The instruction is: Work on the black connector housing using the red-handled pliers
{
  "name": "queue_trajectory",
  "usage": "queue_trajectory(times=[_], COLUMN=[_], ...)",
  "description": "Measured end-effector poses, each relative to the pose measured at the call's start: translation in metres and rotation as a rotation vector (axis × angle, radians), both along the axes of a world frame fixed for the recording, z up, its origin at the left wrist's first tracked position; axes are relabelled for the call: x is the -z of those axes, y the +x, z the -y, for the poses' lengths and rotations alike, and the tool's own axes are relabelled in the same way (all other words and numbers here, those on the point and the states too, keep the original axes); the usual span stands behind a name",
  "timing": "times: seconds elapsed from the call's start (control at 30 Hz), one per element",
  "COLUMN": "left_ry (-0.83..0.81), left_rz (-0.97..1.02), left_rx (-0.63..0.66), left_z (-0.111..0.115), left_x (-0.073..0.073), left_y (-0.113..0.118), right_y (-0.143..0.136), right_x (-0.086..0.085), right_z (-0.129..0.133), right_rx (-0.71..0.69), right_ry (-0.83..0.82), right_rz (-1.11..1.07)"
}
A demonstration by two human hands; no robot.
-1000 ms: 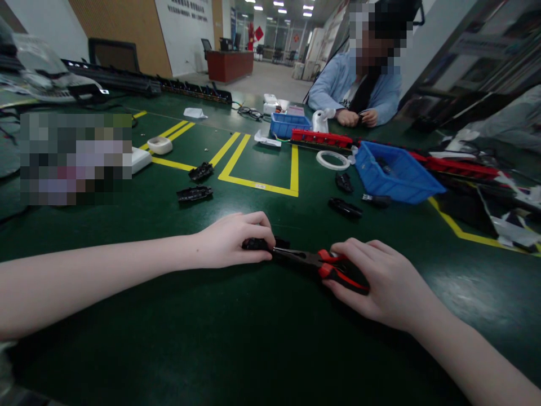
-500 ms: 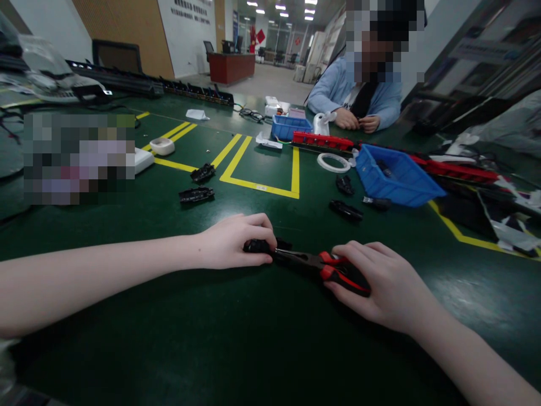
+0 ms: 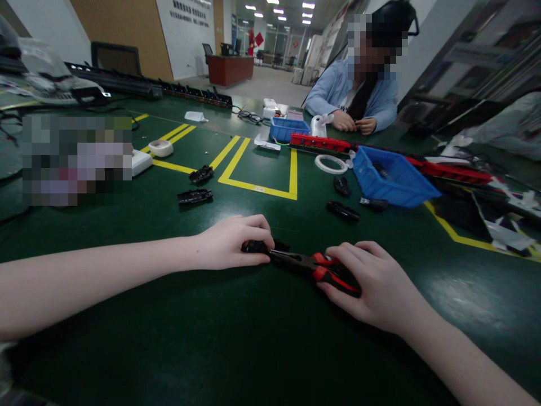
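Observation:
My left hand (image 3: 239,242) is closed around a small black plastic part (image 3: 252,246), pressed to the green tabletop. Its fingers cover much of the part, and a dark end shows beyond them. In my right hand (image 3: 372,276) is a pair of long-nose pliers (image 3: 325,269) with red and black handles. The jaws point left and meet the black part at my left fingertips. Whether they grip it, I cannot tell. Loose black plastic pieces lie farther up the table, two on the left (image 3: 195,196) and several on the right (image 3: 343,210).
A blue bin (image 3: 393,183) stands at the right, a smaller blue bin (image 3: 289,129) behind. A white tape ring (image 3: 331,164) and a long red strip (image 3: 323,142) lie near them. Across the table sits a person (image 3: 353,101) in a light blue top. Yellow tape (image 3: 257,189) marks the tabletop.
The pliers and my right hand have shifted slightly left toward the black part. My left hand keeps its hold, and the whole view has moved a little.

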State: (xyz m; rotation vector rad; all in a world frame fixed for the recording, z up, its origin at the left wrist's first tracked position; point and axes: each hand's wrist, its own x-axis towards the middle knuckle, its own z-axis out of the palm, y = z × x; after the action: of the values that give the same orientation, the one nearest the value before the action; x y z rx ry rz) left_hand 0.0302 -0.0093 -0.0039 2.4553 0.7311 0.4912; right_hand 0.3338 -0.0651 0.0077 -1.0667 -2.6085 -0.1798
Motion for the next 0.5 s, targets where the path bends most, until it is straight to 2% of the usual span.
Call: queue_trajectory(times=[0.23, 0.5], left_ry=[-0.019, -0.017], left_rz=[0.01, 0.023], left_rx=[-0.003, -0.003], left_z=[0.0008, 0.0009], left_x=[-0.0008, 0.0], left_y=[0.0003, 0.0004], right_y=[0.0061, 0.008], right_x=[-0.003, 0.0003], right_z=[-0.0005, -0.0003], right_rx=[-0.014, -0.003], right_ry=[0.048, 0.02], right_rz=[0.027, -0.016])
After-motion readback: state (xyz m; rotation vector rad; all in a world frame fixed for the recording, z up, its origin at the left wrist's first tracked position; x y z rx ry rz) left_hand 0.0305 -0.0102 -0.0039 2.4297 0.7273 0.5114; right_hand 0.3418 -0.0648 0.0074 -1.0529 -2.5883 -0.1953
